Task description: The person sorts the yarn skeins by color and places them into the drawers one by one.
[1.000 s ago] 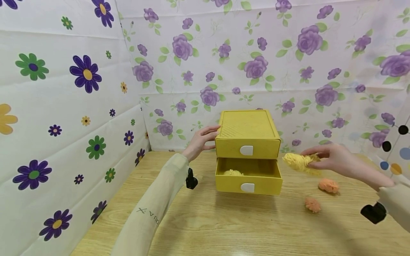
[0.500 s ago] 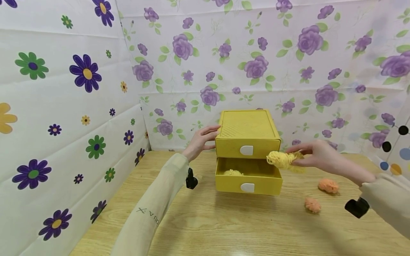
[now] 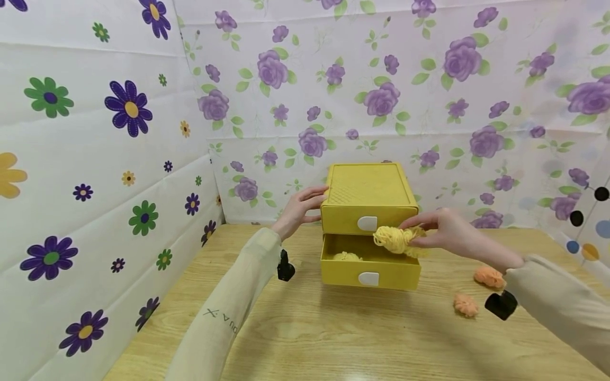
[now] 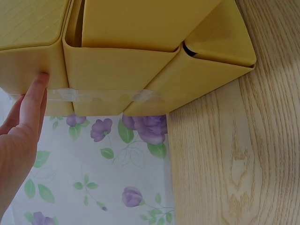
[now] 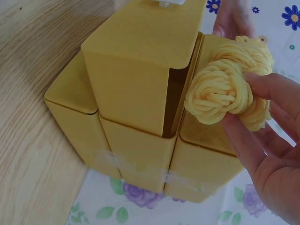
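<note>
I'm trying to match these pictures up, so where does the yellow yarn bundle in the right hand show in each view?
Head: the yellow yarn bundle is right of centre, below mid-height, held by the right hand.
Left wrist: not in this picture.
Right wrist: right of centre, mostly in the upper half.
Shared landmark: the yellow drawer unit, in all three views.

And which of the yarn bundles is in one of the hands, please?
It is the yellow bundle pinched by the right hand. The second yellow bundle lies in the open drawer, and the two orange bundles lie on the table.
</note>
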Demonstrator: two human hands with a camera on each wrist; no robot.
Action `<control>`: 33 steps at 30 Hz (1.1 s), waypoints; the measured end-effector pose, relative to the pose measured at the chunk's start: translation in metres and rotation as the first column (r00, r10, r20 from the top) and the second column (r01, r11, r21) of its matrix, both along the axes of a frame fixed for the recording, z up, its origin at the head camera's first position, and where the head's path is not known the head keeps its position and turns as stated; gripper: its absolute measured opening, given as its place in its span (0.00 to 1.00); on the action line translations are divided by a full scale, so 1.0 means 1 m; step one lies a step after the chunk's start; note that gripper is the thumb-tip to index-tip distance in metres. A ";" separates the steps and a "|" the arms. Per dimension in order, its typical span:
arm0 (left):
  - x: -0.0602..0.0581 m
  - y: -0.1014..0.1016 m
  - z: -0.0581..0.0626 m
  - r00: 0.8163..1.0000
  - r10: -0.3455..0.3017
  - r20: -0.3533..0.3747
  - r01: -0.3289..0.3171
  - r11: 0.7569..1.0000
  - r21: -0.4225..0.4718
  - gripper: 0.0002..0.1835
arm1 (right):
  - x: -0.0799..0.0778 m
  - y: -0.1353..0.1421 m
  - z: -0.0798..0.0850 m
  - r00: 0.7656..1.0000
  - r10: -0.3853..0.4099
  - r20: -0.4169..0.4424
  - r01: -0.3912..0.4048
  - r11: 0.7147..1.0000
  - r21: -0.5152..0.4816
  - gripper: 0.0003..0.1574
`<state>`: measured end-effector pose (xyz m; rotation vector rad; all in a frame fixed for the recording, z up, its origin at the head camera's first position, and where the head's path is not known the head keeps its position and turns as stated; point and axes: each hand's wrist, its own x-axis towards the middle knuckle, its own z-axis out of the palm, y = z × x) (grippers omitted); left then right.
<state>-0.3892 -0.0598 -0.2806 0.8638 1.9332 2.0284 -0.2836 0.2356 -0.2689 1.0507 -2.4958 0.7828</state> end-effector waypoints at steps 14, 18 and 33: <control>-0.001 0.001 0.000 1.000 0.001 -0.003 -0.001 1.000 -0.014 0.21 | -0.007 -0.012 -0.005 0.993 -0.022 0.116 0.020 1.000 0.012 0.19; -0.002 0.001 0.000 1.000 0.001 -0.003 -0.001 1.000 -0.003 0.21 | -0.008 -0.014 -0.005 0.986 -0.003 0.167 0.005 1.000 -0.013 0.20; -0.002 0.000 0.000 1.000 0.002 0.000 -0.002 1.000 -0.003 0.20 | -0.007 -0.012 -0.005 0.964 0.005 0.266 0.015 0.997 -0.071 0.23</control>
